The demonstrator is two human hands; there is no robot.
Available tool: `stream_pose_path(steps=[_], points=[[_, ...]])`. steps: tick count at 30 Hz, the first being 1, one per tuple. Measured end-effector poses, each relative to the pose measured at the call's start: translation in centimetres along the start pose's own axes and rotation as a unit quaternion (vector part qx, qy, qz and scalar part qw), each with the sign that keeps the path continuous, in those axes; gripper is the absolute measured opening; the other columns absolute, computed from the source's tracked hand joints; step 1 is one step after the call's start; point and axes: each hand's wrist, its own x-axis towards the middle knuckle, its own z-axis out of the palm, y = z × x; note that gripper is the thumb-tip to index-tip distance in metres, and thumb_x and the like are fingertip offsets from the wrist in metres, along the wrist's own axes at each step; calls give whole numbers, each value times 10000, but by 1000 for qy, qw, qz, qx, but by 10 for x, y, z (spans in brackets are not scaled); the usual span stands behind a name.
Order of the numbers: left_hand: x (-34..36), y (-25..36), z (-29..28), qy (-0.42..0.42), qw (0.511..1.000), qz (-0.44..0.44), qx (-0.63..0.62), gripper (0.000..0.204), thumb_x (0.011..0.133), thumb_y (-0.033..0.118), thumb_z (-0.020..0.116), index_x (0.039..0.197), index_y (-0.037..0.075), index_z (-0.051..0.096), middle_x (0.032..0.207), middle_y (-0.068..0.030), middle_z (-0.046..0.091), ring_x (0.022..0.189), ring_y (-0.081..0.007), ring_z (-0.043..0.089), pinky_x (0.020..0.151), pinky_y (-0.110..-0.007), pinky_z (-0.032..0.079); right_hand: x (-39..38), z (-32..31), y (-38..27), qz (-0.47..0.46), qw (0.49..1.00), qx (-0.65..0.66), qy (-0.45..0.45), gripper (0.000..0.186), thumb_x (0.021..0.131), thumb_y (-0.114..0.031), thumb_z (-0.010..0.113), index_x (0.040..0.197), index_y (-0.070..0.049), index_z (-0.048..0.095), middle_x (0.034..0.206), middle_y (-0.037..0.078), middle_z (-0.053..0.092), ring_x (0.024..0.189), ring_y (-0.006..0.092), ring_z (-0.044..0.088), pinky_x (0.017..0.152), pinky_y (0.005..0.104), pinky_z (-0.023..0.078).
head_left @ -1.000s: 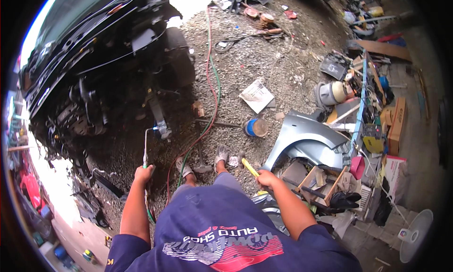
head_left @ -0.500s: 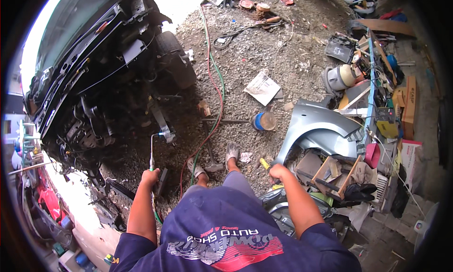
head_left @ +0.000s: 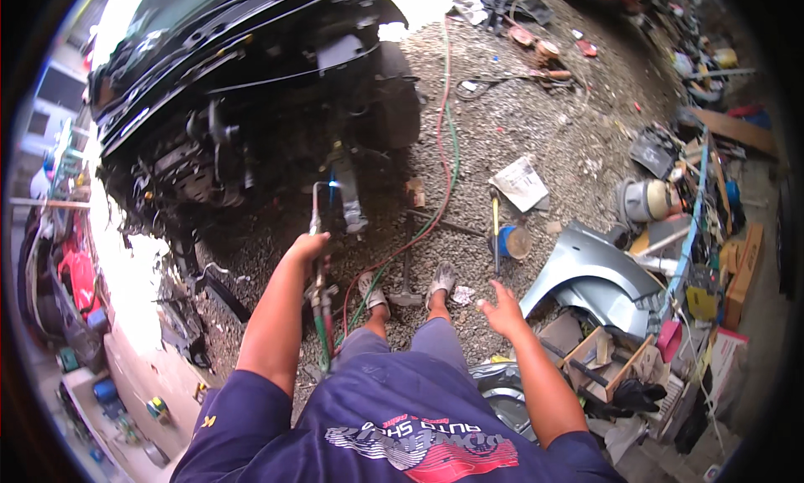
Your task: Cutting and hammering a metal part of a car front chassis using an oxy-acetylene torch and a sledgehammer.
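Observation:
My left hand (head_left: 311, 247) grips a gas torch (head_left: 316, 219); a small blue flame burns at its bent tip, in front of a metal bar on the stripped car front (head_left: 251, 140). Red and green hoses run down from the torch's lower end. My right hand (head_left: 502, 310) is open, its fingers apart. Just beyond its fingertips is a long, thin tool (head_left: 496, 236), yellow above and dark below; its exact kind is unclear. Behind that tool stands a blue can (head_left: 513, 242). A silver fender (head_left: 578, 261) lies to the right of my right hand.
Red and green hoses (head_left: 444, 148) cross the gravel ahead. A hammer-like tool (head_left: 406, 299) lies between my feet. At right are a wooden crate (head_left: 615, 370), a grey bucket (head_left: 634, 200) and piled scrap. A sheet of paper (head_left: 521, 184) lies beyond the can.
My right hand has let go of the yellow tool, which is now farther forward, and its fingers have spread. My left hand has lifted the torch forward. The view has shifted left.

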Motion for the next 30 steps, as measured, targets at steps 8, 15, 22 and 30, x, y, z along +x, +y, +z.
stream_pose_path(steps=[8, 15, 22, 30], points=[[-7, 14, 61, -152, 943, -15, -296, 483, 1121, 179, 592, 1540, 24, 407, 1347, -261, 592, 850, -420, 758, 743, -652, 677, -18, 70, -257, -217, 969, 61, -97, 1132, 900, -377, 915, 1779, -106, 255, 1674, 290, 467, 1461, 449, 574, 1229, 493, 483], [-11, -31, 84, -116, 921, 9, -372, 422, 1008, 75, 579, 1406, -61, 614, 1031, -240, 715, 778, -408, 776, 567, -589, 629, -25, 106, -296, -199, 941, -254, -104, 1209, 839, -227, 937, 1784, -118, 191, 1576, 328, 522, 1442, 521, 582, 1189, 542, 508], [34, -49, 61, -143, 908, 41, -391, 414, 1118, 331, 625, 1303, -39, 635, 1053, -214, 738, 781, -390, 736, 635, -569, 620, -29, 150, -347, -263, 828, -488, -86, 1165, 882, -201, 869, 1802, -206, 155, 1375, 295, 589, 1104, 510, 735, 986, 582, 610], [-23, -152, 18, -326, 863, 43, -384, 626, 1159, 349, 603, 1630, -34, 451, 1676, -312, 417, 1406, -514, 620, 1090, -705, 573, 43, 130, -347, -287, 821, -469, -158, 471, 892, -237, 910, 1335, -148, 778, 1186, 260, 739, 1114, 418, 761, 994, 525, 606]])
